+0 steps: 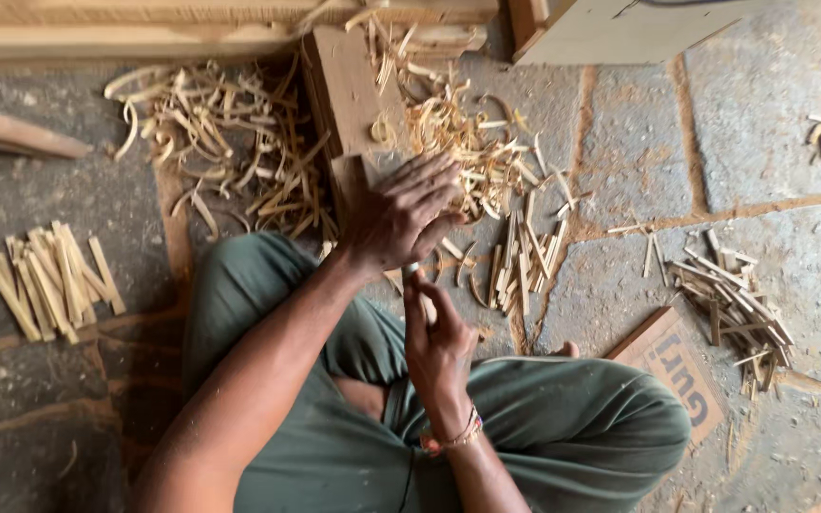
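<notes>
I sit cross-legged on a stone floor in green trousers (pixel 572 418). My left hand (pixel 401 214) is closed, knuckles up, just below a brown wooden block (pixel 344 90); what it grips is hidden by the fingers. Close beneath it, my right hand (pixel 439 347), with a bracelet at the wrist, pinches a thin wooden stick (pixel 414 275) whose pale end points up toward the left hand. Curled wood shavings (pixel 458 133) lie around the block.
A bundle of cut sticks (pixel 49 280) lies at the left, another (pixel 525 252) sits just right of my hands, and a looser heap (pixel 734 304) lies further right. A cardboard piece (pixel 677 366) rests by my knee. Planks (pixel 144 33) and a wooden box (pixel 610 28) line the top.
</notes>
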`<state>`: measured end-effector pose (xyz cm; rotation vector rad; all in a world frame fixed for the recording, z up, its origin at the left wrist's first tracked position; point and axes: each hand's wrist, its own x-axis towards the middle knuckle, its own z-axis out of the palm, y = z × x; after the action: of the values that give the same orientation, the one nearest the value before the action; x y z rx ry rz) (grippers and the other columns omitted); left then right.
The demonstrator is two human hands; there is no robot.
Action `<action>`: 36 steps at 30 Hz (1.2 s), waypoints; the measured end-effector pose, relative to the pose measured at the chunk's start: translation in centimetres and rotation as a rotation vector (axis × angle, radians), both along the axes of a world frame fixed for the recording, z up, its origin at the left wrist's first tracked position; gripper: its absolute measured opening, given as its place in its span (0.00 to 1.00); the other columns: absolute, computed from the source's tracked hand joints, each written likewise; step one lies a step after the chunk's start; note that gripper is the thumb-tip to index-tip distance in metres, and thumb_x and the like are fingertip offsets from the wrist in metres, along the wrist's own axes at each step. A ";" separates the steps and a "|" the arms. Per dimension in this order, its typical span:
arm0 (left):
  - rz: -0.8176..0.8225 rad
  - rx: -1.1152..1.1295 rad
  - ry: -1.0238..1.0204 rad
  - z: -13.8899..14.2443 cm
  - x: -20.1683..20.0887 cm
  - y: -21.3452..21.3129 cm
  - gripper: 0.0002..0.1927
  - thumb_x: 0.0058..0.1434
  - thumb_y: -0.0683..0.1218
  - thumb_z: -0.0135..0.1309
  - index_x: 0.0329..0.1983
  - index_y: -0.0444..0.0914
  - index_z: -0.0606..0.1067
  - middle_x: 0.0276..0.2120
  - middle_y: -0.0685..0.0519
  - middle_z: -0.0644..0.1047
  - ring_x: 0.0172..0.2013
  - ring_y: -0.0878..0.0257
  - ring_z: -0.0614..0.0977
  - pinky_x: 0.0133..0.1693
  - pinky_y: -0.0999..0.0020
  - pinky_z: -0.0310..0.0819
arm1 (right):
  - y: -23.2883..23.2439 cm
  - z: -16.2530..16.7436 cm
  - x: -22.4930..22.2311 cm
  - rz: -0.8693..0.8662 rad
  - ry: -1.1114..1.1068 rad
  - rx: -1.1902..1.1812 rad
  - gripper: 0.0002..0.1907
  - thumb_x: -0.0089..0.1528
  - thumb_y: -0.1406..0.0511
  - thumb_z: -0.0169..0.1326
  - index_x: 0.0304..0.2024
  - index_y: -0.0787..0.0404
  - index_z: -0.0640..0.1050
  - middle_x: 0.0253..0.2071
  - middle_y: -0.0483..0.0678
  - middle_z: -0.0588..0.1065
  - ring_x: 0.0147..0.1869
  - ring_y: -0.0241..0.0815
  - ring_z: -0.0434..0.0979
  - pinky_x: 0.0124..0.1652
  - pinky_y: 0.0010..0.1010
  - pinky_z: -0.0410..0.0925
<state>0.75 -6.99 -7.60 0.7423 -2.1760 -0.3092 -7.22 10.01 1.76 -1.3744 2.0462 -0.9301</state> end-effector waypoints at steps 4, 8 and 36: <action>0.222 0.047 0.118 2.0 2.6 -0.7 0.09 0.73 0.41 0.56 0.34 0.41 0.77 0.50 0.49 0.84 0.39 0.63 0.84 0.42 0.61 0.80 | 0.1 -0.4 -0.1 0.003 -0.023 -0.063 0.11 0.68 0.62 0.57 0.49 0.59 0.82 0.16 0.42 0.73 0.15 0.24 0.60 0.15 0.27 0.50; 0.362 0.205 0.066 3.3 6.1 -1.7 0.26 0.53 0.51 0.67 0.53 0.33 0.80 0.42 0.43 0.78 0.37 0.57 0.80 0.33 0.64 0.79 | 0.0 -0.3 0.0 -0.017 -0.022 -0.048 0.12 0.67 0.62 0.57 0.50 0.59 0.82 0.12 0.42 0.70 0.14 0.23 0.62 0.15 0.27 0.50; -0.278 0.072 0.109 6.0 1.6 9.4 0.33 0.70 0.68 0.48 0.20 0.39 0.72 0.19 0.50 0.73 0.28 0.55 0.77 0.44 0.56 0.74 | 9.2 5.6 -1.4 -0.097 -0.155 0.040 0.14 0.63 0.66 0.61 0.51 0.61 0.84 0.15 0.37 0.67 0.18 0.22 0.57 0.18 0.23 0.50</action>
<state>2.35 2.40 -1.55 0.4484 -2.1728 -0.5606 -8.59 19.24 7.32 -1.1534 2.0173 -0.9989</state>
